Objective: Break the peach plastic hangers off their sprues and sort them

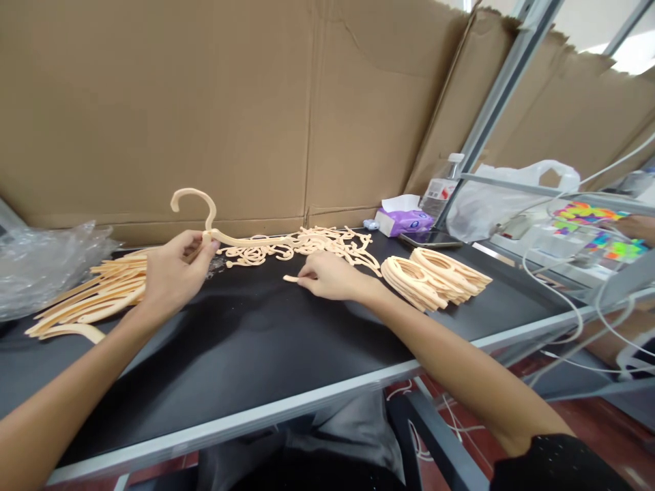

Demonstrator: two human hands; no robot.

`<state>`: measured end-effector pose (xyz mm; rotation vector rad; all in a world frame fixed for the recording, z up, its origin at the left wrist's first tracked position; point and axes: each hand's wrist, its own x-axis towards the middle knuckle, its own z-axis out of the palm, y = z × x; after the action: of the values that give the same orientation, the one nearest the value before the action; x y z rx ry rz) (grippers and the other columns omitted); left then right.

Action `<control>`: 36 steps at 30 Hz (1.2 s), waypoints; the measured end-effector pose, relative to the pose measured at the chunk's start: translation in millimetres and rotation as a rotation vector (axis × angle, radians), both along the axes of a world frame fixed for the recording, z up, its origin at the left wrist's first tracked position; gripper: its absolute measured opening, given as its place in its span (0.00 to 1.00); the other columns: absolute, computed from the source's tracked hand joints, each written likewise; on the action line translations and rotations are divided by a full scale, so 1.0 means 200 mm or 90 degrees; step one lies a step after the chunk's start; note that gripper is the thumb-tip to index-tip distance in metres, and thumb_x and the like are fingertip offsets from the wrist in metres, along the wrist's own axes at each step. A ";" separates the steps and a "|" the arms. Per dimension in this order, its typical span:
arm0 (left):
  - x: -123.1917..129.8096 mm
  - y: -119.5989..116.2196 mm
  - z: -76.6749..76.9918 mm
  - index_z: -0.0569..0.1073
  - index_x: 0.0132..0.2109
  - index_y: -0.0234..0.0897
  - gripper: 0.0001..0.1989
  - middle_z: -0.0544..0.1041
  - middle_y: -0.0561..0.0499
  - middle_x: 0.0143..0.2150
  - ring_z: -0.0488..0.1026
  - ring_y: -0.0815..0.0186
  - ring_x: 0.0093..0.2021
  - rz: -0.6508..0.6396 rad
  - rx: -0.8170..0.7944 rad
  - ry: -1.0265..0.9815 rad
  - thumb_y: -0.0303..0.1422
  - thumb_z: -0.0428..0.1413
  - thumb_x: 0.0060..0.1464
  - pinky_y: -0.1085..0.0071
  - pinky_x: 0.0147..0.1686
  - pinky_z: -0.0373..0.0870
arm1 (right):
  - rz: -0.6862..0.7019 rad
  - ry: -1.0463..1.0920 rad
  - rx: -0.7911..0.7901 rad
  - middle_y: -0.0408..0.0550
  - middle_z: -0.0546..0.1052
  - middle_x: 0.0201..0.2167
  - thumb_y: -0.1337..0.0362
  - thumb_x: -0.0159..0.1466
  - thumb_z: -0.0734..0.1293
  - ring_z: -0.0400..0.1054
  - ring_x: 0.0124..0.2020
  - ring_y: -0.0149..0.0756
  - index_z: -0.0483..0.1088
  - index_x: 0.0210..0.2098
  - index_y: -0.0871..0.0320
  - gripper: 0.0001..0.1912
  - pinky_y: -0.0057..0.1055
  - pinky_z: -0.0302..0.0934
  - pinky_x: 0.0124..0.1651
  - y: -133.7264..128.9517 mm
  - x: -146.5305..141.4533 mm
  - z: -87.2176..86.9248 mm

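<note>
My left hand (pixel 179 269) is closed on a cream plastic hanger (pixel 245 241) at the base of its curved hook, which points up. One arm of the hanger stretches right, over a loose pile of cream hook pieces (pixel 327 240). My right hand (pixel 327 275) pinches a small cream piece (pixel 290 278), whose tip sticks out to the left, just above the black table. Beside my left hand lies a stack of cream hanger parts (pixel 102 293). Right of my right hand are stacked cream pieces with oval openings (pixel 434 276).
Clear plastic wrap (pixel 51 266) lies at the far left. Behind the black table (pixel 245 361) stands a cardboard wall (pixel 205 102). At the back right are a purple tissue pack (pixel 404 221), a bottle (pixel 441 187), a phone (pixel 430 239), a white bag (pixel 491 208) and a metal frame with cables.
</note>
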<state>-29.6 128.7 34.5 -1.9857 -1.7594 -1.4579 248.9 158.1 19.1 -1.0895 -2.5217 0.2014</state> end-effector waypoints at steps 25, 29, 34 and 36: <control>0.09 -0.04 -0.03 0.77 0.43 0.37 0.17 0.81 0.50 0.35 0.77 0.65 0.33 -0.125 -0.106 -0.054 0.45 0.56 0.55 0.70 0.39 0.76 | -0.055 -0.013 0.064 0.63 0.76 0.51 0.63 0.69 0.60 0.68 0.55 0.48 0.70 0.55 0.65 0.19 0.42 0.56 0.59 -0.02 -0.06 -0.03; 0.12 -0.06 -0.02 0.76 0.46 0.37 0.19 0.81 0.48 0.41 0.77 0.61 0.39 -0.193 -0.146 -0.065 0.47 0.56 0.55 0.67 0.42 0.75 | 0.005 0.203 -0.045 0.59 0.75 0.53 0.57 0.65 0.65 0.66 0.56 0.44 0.70 0.53 0.63 0.21 0.42 0.57 0.60 -0.05 -0.11 -0.05; 0.21 -0.11 -0.03 0.75 0.41 0.35 0.17 0.80 0.45 0.43 0.76 0.60 0.38 -0.393 -0.244 -0.095 0.46 0.56 0.56 0.66 0.38 0.75 | 0.104 0.563 -0.329 0.49 0.79 0.43 0.53 0.62 0.69 0.73 0.43 0.35 0.71 0.51 0.55 0.21 0.32 0.65 0.46 -0.08 -0.18 -0.05; 0.23 -0.13 -0.04 0.76 0.40 0.36 0.16 0.80 0.46 0.43 0.76 0.60 0.39 -0.421 -0.256 -0.083 0.45 0.55 0.57 0.65 0.41 0.76 | 0.160 0.640 -0.431 0.47 0.79 0.39 0.52 0.62 0.69 0.72 0.36 0.32 0.72 0.50 0.54 0.20 0.29 0.64 0.39 -0.08 -0.18 -0.04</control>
<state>16.7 102.9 26.4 -2.9525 -1.6170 -1.4937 212.4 141.4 11.1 -0.5877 -1.6437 1.3588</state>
